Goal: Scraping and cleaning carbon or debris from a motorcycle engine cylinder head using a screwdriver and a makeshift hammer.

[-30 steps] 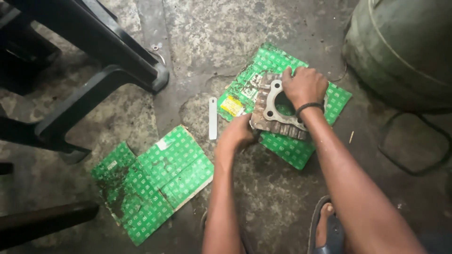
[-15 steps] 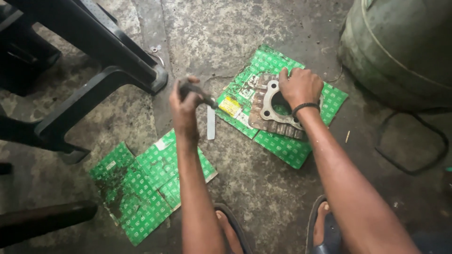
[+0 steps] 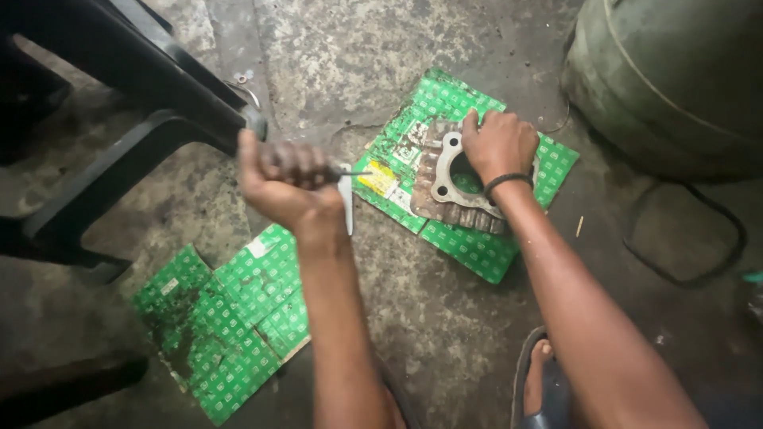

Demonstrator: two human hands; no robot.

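My right hand (image 3: 499,143) presses down on a finned metal engine cylinder (image 3: 447,184) with a round bore, which lies on a flattened green cardboard sheet (image 3: 477,246) on the concrete floor. A black band circles that wrist. My left hand (image 3: 284,181) is raised above the floor to the left of the cylinder, fist closed around a small dark pointed tool (image 3: 343,171) whose thin tip points right toward the cylinder. A white flat strip (image 3: 346,208) lies on the floor just below that hand.
A second green cardboard sheet (image 3: 222,334) lies lower left. Black plastic chair legs (image 3: 151,95) stand at the upper left. A large green gas cylinder (image 3: 675,79) fills the upper right, with a black cable loop (image 3: 691,278) beside it. My sandalled foot (image 3: 544,381) is at the bottom.
My left hand left the cylinder's edge, swung left and rose with the small dark tool in its fist. My right hand stayed on the cylinder.
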